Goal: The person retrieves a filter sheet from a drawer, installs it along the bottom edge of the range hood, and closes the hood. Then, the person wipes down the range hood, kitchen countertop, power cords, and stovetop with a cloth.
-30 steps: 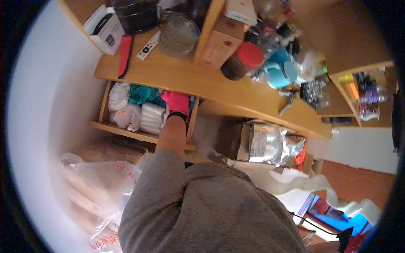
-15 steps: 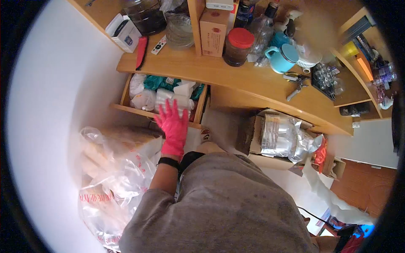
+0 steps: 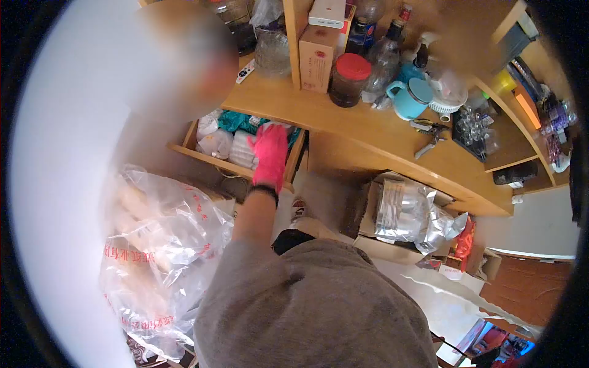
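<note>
My left hand (image 3: 270,153), in a pink glove with a black band at the wrist, reaches into the open wooden drawer (image 3: 233,168). Its fingers are bent round a white item (image 3: 277,126) at the drawer's right side; the fingertips are partly hidden. Beside them lie a clear-wrapped white stack (image 3: 243,149), white plastic bundles (image 3: 215,143) and a teal bag (image 3: 235,121). Only a dark red patch of my right hand (image 3: 504,360) shows at the lower right edge, its fingers hidden.
Along the wooden desk (image 3: 343,126) stand a red-lidded jar (image 3: 350,80), a turquoise mug (image 3: 410,99), bottles and pliers (image 3: 427,142). A large clear plastic bag (image 3: 165,245) lies at the left. An open carton (image 3: 392,248) with silvery packs sits under the desk.
My left hand was deep in the drawer, drew back with fingers spread, and has now reached in again and bent its fingers. The view has shifted, and a blurred patch covers the desk's left end.
</note>
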Motion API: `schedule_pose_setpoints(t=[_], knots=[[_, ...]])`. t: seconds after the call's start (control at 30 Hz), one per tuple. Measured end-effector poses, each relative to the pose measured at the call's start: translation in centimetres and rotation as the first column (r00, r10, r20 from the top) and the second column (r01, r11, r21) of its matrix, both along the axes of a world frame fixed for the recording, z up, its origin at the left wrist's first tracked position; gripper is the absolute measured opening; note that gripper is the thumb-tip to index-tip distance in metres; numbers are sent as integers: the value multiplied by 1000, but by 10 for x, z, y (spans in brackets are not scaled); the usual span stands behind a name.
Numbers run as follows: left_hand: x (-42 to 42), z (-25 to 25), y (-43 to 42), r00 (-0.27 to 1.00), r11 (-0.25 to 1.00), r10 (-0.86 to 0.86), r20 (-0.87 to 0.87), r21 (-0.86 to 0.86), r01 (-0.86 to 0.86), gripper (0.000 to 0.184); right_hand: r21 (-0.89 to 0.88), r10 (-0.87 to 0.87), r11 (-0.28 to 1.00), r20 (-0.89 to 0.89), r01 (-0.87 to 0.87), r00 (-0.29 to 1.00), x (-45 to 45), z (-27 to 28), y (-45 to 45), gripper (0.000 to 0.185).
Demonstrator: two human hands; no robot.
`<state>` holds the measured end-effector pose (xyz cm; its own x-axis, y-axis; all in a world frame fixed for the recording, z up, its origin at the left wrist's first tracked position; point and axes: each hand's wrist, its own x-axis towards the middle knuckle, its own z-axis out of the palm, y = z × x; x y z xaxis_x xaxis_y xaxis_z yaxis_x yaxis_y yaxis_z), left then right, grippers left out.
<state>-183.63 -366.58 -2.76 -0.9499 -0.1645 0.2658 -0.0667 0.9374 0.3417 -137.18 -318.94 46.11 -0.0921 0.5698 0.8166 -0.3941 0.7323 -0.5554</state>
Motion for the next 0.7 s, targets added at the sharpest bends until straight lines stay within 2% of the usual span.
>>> schedule_pose_setpoints(t=[0.03, 0.1, 0.13, 0.17, 0.2, 0.23, 0.27, 0.3, 0.37, 0.4, 0.43, 0.5, 0.57, 0.63, 0.7], knots=[[24, 2, -4, 992, 999, 44, -119, 1, -44, 58, -12, -7, 1000, -3, 7, 1000, 15, -4, 10, 12], [81, 18, 0, 906, 945, 321, -277, 155, -287, 66, -16, 162, 987, 2, -162, 987, 63, -12, 46, 12], [97, -5, -9, 879, 863, 466, -101, 270, -427, 71, -95, 194, 972, -182, -214, 964, 84, -14, 64, 11], [101, -34, -18, 815, 745, 572, 94, 356, -564, 75, -106, 192, 971, -193, -215, 962, 124, -17, 96, 11], [96, -51, -28, 817, 749, 571, 86, 352, -561, 75, -168, 239, 942, -270, -290, 933, 172, -20, 134, 17], [87, -60, -39, 868, 788, 419, 266, 369, -493, 76, -217, 272, 907, -349, -359, 897, 193, -24, 143, 23], [80, -70, -48, 870, 816, 236, 434, 397, -419, 76, -220, 241, 921, -324, -321, 915, 218, -22, 148, 23], [75, -61, -47, 873, 825, 217, 437, 396, -404, 76, -214, 194, 943, -270, -255, 943, 213, -21, 140, 23], [58, -31, -31, 750, 780, 305, 587, 298, -550, 76, -183, 55, 980, -146, -82, 988, 193, -23, 114, 24], [62, -147, -73, 986, 779, 61, 157, 610, -146, 69, -170, -14, 985, -87, -1, 996, 182, -23, 103, 24], [44, -112, -64, 936, 703, 105, 336, 641, -309, 67, -150, -81, 986, -27, 76, 996, 171, -24, 92, 24], [22, -73, -42, 925, 511, 92, 368, 780, -361, 63, -115, -197, 972, 78, 205, 977, 155, -28, 84, 26], [4, -48, -24, 928, 392, 68, 367, 845, -363, 61, -76, -284, 951, 170, 300, 944, 145, -32, 85, 27], [-11, -27, -10, 927, 315, 39, 373, 876, -365, 59, -52, -340, 932, 228, 360, 913, 133, -37, 80, 29], [-28, -11, 1, 927, 295, 3, 375, 886, -359, 59, -31, -376, 917, 273, 398, 886, 119, -41, 77, 32]])
